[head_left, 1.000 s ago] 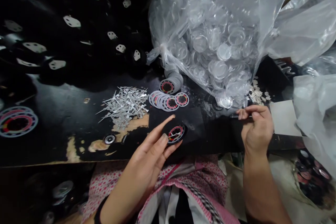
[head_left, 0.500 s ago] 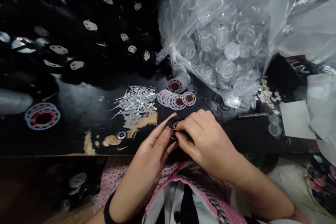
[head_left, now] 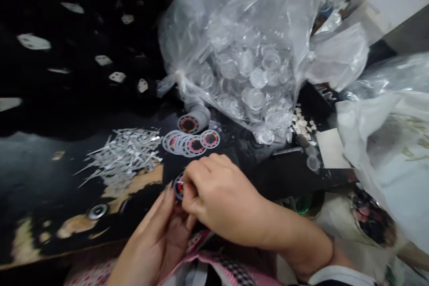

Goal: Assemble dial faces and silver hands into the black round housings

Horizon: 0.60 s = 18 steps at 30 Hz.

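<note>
At the left, a loose heap of thin grey pointers (head_left: 122, 154) lies on the dark surface (head_left: 36, 147); perhaps it is spread flat so that single pieces are easy to pick. Below it, a small round part (head_left: 97, 211) lies alone. Next comes the left hand (head_left: 159, 232), closed around the edge of a round dial (head_left: 178, 186) just above the front of the surface; this grip, I think, leaves the face free. The printed discs (head_left: 191, 144) overlap in a fan behind the hands, probably to let one be taken easily, and a leaning stack (head_left: 193, 118) stands behind them. The right hand (head_left: 219, 199) is together with the left, its fingertips bent over the dial; whether they pinch something, I cannot tell. Farther right, a transparent bag (head_left: 248, 71) gathers many clear round covers, seemingly against scattering. Beside it are a dark stick (head_left: 287, 152), pale small pieces (head_left: 301, 124) and a white card (head_left: 331, 149).
</note>
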### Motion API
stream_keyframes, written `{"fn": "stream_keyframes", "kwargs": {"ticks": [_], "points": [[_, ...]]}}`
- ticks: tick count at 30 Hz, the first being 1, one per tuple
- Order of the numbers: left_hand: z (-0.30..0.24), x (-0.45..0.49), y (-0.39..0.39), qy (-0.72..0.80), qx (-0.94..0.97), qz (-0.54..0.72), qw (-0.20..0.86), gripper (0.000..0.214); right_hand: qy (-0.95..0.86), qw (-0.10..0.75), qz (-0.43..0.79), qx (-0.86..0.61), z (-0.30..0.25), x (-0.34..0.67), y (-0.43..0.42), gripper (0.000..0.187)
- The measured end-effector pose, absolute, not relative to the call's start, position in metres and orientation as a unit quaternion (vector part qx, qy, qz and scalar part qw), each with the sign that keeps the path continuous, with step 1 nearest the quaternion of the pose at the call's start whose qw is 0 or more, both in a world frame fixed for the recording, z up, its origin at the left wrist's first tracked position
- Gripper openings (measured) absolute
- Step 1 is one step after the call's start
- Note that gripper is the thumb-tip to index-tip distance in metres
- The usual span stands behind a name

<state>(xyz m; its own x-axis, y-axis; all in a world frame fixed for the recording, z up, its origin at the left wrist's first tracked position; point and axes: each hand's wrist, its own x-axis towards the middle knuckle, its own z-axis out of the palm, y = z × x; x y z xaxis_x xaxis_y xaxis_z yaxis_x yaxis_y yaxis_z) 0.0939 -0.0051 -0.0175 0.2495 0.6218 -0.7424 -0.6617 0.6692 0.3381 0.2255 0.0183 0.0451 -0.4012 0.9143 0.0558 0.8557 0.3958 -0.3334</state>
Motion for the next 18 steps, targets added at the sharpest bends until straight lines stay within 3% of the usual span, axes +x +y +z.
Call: {"fn": "stream_keyframes", "kwargs": {"ticks": [3,6,9,11,14,18], "points": [[-0.020,0.091,-0.003,0.502,0.033,0.402,0.765,0.046,-0.807,0.126,0.190,-0.545,0.047,0.231,0.019,0.013],[-0.014,0.092,0.000,0.537,0.053,0.417,0.731,0.048,-0.772,0.191,0.247,-0.553,0.047,0.255,0.025,0.012],[-0.007,0.093,0.002,0.519,0.068,0.433,0.734,0.041,-0.658,0.222,0.117,-0.710,0.043,0.291,0.043,0.018],[-0.005,0.093,0.003,0.514,0.079,0.416,0.746,0.039,-0.598,0.133,0.017,-0.790,0.038,0.312,0.060,0.015],[-0.004,0.091,0.003,0.505,0.090,0.384,0.768,0.039,-0.572,0.086,-0.025,-0.815,0.031,0.329,0.079,0.016],[-0.002,0.087,0.004,0.499,0.086,0.391,0.768,0.033,-0.582,0.104,-0.031,-0.806,0.028,0.332,0.085,0.013]]}}
